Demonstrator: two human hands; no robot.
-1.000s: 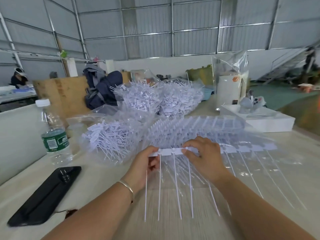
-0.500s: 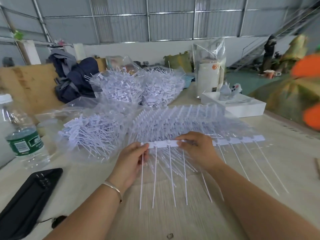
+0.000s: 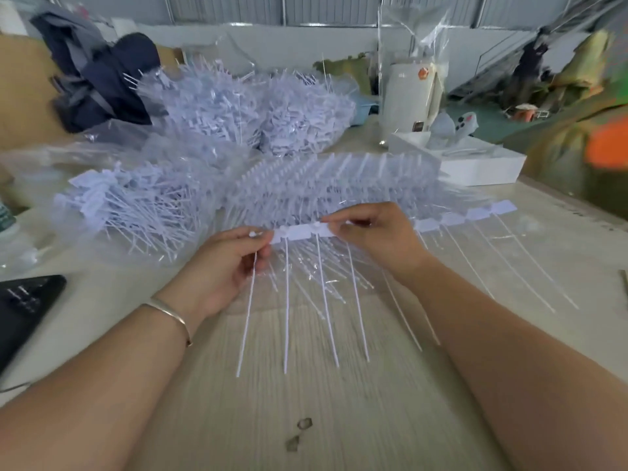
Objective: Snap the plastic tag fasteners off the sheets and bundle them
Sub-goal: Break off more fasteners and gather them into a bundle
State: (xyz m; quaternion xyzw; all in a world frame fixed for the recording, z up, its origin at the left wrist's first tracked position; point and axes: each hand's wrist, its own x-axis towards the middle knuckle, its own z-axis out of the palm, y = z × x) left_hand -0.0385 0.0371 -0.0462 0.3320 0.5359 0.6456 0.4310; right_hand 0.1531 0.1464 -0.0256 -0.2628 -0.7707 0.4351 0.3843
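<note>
A person's two bare forearms reach forward over a pale wood-grain table [image 3: 339, 419], seen from above. Far to the left of the hands, a black flat case [image 3: 23, 311] lies at the table's edge. Beyond and left of the hands, a clear bag of loose white tag fasteners [image 3: 136, 205] lies on its side. The left hand [image 3: 221, 270], a thin metal bangle [image 3: 170, 314] on its wrist, pinches the left end fastener of a sheet of plastic tag fasteners [image 3: 306, 231] between thumb and curled fingers. The sheet is a white strip of joined tabs, held level just above the table, its long thin stems hanging toward the viewer. The right hand [image 3: 370, 232] pinches the same strip just to the right, fingertips curled over the tabs. The strip runs on past that hand to the right. Directly behind the grip lies a stack of fastener sheets [image 3: 339, 178]; farther back are two full bags of fasteners [image 3: 258, 110], and back right a white box [image 3: 482, 168].
</note>
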